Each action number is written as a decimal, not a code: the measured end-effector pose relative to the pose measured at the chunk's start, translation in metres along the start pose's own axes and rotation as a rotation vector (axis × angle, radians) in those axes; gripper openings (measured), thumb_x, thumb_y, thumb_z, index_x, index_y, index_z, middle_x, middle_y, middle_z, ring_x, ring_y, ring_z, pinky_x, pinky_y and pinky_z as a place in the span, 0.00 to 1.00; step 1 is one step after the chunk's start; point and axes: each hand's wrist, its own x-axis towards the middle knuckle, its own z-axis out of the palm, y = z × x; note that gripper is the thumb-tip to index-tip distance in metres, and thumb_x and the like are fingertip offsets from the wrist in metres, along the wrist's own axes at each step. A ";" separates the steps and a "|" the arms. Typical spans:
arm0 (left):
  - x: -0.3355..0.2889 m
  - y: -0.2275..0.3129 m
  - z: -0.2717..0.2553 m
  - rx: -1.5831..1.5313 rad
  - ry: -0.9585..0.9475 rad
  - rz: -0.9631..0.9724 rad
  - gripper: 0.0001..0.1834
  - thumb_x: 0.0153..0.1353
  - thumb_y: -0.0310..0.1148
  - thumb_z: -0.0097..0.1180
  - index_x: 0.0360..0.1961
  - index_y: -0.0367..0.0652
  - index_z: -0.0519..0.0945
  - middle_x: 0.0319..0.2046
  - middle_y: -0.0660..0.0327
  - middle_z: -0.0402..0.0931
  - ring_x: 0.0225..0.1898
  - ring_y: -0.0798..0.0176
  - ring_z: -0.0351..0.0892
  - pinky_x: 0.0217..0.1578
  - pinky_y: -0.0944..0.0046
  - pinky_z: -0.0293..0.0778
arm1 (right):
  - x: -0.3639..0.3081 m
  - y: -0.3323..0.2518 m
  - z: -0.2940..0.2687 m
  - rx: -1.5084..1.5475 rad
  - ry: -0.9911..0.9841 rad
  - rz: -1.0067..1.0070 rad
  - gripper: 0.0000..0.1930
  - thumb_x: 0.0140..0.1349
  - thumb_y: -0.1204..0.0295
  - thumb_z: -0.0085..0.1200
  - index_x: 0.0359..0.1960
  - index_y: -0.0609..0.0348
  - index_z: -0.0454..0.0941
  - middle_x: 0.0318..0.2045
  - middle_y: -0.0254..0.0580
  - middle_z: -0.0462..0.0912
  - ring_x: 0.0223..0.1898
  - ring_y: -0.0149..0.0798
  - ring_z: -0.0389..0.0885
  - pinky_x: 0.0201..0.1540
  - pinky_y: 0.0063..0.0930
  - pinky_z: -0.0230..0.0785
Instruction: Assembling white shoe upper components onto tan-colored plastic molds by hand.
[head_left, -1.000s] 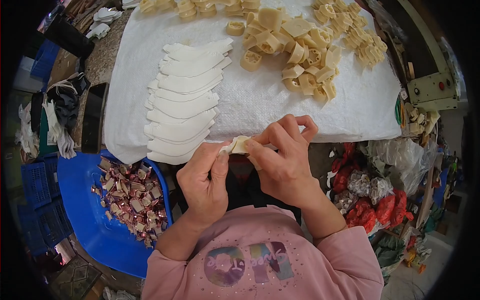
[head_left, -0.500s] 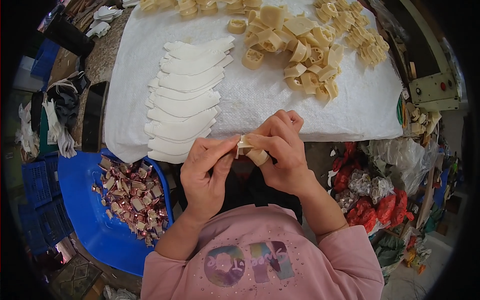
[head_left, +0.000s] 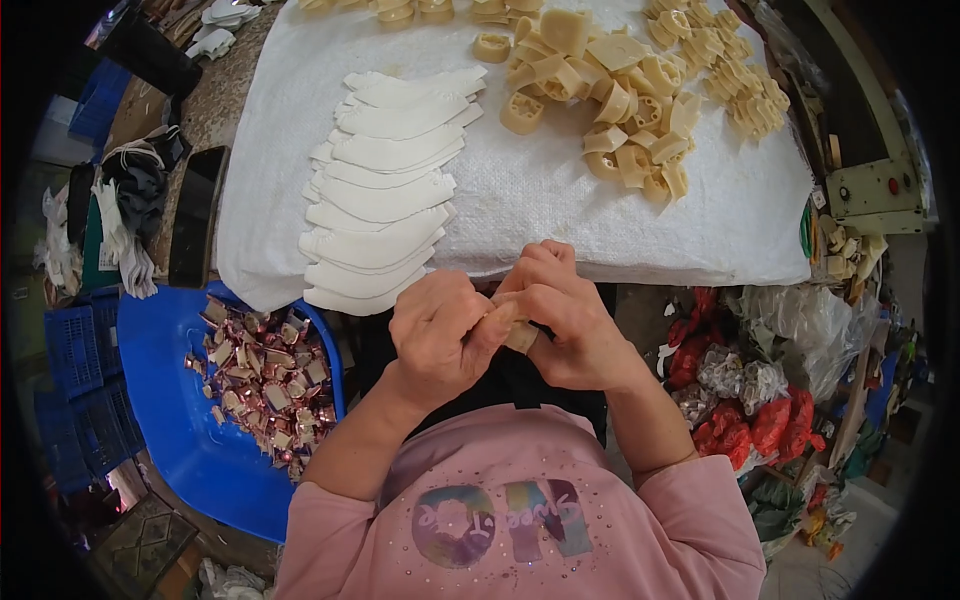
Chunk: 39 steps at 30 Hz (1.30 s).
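Just off the near edge of the covered table, my two hands meet around a small beige moulded plastic part (head_left: 520, 338). My right hand (head_left: 568, 325) is closed on it with bent fingers, and the part shows below them. The fingers of my left hand (head_left: 436, 330) pinch at its left end, where they hide most of it. Beyond my left hand, white curved strips (head_left: 385, 195) lie in an overlapping column. Similar beige parts (head_left: 625, 100) are heaped farther back, right of the strips.
White woven cloth (head_left: 520, 210) covers the table. At the left, a blue tub (head_left: 185, 440) holds many reddish, shiny-edged pieces (head_left: 270, 390). A dark phone (head_left: 197, 215) lies beside the cloth. Red and clear plastic bags (head_left: 770, 415) are piled at the right.
My hands have drawn closer together, and the left has rolled over the part, covering its pale left end. The whole view has shifted slightly.
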 end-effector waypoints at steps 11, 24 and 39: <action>-0.001 -0.005 -0.021 0.071 0.106 -0.049 0.15 0.37 0.14 0.62 0.28 0.43 0.80 0.23 0.63 0.68 0.28 0.58 0.68 0.29 0.64 0.66 | 0.009 -0.019 -0.004 -0.194 0.184 -0.072 0.18 0.40 0.76 0.63 0.36 0.58 0.75 0.36 0.38 0.75 0.37 0.43 0.70 0.44 0.37 0.58; -0.005 0.011 -0.004 -0.222 0.059 0.014 0.14 0.41 0.13 0.59 0.31 0.37 0.75 0.36 0.52 0.74 0.35 0.57 0.77 0.32 0.61 0.71 | -0.017 -0.019 0.029 0.962 0.623 0.476 0.12 0.67 0.69 0.46 0.44 0.66 0.70 0.39 0.41 0.79 0.36 0.29 0.78 0.38 0.23 0.72; 0.005 0.013 0.003 0.287 -0.105 0.062 0.08 0.43 0.17 0.57 0.26 0.36 0.72 0.29 0.55 0.70 0.26 0.56 0.70 0.23 0.61 0.64 | -0.014 -0.016 0.023 0.309 0.431 0.392 0.13 0.64 0.71 0.43 0.44 0.66 0.74 0.31 0.43 0.81 0.23 0.30 0.74 0.28 0.20 0.66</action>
